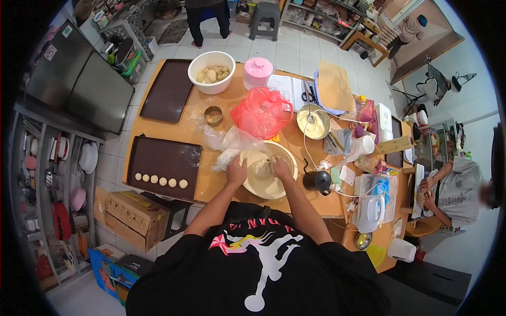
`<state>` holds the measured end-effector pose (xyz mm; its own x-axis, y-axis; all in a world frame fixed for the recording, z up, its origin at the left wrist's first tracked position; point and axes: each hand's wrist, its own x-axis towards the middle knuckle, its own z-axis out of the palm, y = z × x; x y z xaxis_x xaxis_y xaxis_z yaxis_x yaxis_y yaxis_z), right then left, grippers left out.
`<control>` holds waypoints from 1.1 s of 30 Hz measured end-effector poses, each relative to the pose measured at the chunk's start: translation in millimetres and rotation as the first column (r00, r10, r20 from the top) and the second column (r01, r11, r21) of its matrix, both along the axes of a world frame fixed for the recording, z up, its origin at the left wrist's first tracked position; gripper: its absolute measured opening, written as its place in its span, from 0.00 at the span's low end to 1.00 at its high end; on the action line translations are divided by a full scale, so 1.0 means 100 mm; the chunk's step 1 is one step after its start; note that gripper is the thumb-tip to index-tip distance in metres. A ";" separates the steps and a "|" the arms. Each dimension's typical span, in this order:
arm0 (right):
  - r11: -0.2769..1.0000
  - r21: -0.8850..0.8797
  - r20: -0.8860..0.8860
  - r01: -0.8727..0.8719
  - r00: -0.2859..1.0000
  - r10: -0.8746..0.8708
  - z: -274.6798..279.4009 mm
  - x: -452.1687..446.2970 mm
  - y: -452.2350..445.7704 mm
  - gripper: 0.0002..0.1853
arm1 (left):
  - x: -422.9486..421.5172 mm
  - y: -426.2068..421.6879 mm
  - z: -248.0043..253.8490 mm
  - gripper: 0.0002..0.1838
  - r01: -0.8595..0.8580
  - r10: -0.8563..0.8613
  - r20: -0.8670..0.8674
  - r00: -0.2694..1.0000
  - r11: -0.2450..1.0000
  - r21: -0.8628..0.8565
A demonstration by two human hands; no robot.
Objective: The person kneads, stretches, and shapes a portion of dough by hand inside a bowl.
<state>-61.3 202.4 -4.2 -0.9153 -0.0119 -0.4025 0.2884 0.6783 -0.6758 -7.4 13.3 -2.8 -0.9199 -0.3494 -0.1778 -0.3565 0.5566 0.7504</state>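
Note:
A large cream bowl [269,191] stands at the table's front edge with pale dough [260,167] inside. My left hand [236,171] is at the bowl's left rim, its fingers curled beside a clear plastic bag [226,156]; what they grip is unclear. Inside the right part of the bowl, my right hand [280,168] has its fingers closed on the dough. To the left lies a dark tray [163,158] with several small dough balls [154,179] in a row. A red plastic bag [262,113] sits behind the bowl.
Behind stand a white tub of dough pieces [212,88], a pink-lidded container [258,71] and a metal ring [213,116]. A second dark tray [167,90] is back left. A metal bowl [313,122] and black kettle [318,182] are rightward. Two people [208,16] [464,187] are nearby.

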 end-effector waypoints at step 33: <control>0.890 0.355 0.094 -0.285 0.958 0.270 0.27 0.40 -0.82 0.17 | 0.01 0.02 -0.08 0.20 -0.008 0.004 -0.070 0.998 0.999 -0.048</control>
